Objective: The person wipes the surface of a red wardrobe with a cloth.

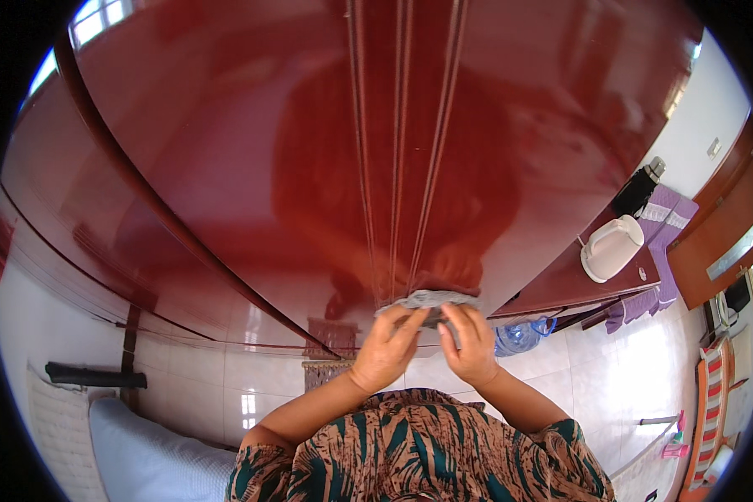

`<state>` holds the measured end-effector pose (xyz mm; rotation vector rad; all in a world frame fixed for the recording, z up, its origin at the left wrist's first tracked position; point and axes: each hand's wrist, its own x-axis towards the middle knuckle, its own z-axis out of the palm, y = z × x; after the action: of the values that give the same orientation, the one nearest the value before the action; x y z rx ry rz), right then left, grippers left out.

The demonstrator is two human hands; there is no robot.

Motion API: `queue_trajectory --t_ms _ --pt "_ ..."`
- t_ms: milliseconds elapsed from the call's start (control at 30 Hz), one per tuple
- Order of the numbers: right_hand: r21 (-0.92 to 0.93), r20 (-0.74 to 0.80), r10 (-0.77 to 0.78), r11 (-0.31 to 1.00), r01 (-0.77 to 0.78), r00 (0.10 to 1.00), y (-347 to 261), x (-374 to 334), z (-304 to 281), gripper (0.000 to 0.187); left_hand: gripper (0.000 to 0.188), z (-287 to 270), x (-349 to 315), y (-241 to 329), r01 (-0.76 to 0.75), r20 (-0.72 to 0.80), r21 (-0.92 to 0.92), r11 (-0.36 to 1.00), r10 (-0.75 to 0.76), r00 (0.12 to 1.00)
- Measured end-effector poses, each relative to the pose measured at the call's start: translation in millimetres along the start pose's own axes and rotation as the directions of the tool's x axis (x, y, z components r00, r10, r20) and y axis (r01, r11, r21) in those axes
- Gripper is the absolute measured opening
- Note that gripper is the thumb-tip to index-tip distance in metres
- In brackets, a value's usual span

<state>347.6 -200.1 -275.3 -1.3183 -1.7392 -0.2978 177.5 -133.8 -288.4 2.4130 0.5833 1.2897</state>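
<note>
A crumpled grey cloth [440, 298] is bunched between my two hands, close against a tall, glossy dark-red cabinet front [226, 151]. My left hand [385, 350] grips the cloth's left side with bent fingers. On the other side, my right hand [470, 345] pinches it, thumb and fingers drawn together. Both hands are side by side near the lower part of the panel, where three vertical grooves [400, 151] run down to the cloth. My reflection shows dimly in the shiny surface.
At right, a dark-red table [552, 276] carries a white electric kettle [612, 248] and a black flask [637, 189]. A large blue-tinted water bottle [520, 336] stands on the tiled floor below. A bed with a pale blue cover [151, 448] lies at lower left, and a brown door [719, 234] at far right.
</note>
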Motion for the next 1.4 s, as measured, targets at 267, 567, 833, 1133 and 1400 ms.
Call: queue_trajectory --t_ms 267,567,833,1133,1400 --pt "-0.216 -0.317 0.146 0.951 -0.221 0.937 21.8 -9.3 -31.0 0.047 0.063 47.8 53.3 33.3 -0.116 0.134 -0.173 0.978 0.140 0.981" --pt "-0.343 -0.181 -0.122 0.938 0.053 0.976 6.9 11.3 2.7 0.044 0.065 19.2 14.8 2.2 -0.077 -0.073 -0.008 0.997 0.077 0.994" --pt "-0.188 0.164 -0.359 0.903 0.386 0.919 -61.6 60.4 78.9 0.043 0.066 -61.0 -54.9 -38.3 0.248 -0.285 0.180 0.952 -0.191 0.939" --pt "-0.092 -0.064 -0.482 0.875 0.476 0.874 -115.8 105.1 142.5 0.038 0.081 -114.4 -60.7 -53.4 0.370 -0.376 0.173 0.913 -0.286 0.881" --pt "-0.127 0.002 -0.362 0.925 0.359 0.932 -61.0 74.5 66.4 0.042 0.076 -73.8 -16.0 -20.9 0.125 -0.180 0.226 0.966 -0.085 0.980"
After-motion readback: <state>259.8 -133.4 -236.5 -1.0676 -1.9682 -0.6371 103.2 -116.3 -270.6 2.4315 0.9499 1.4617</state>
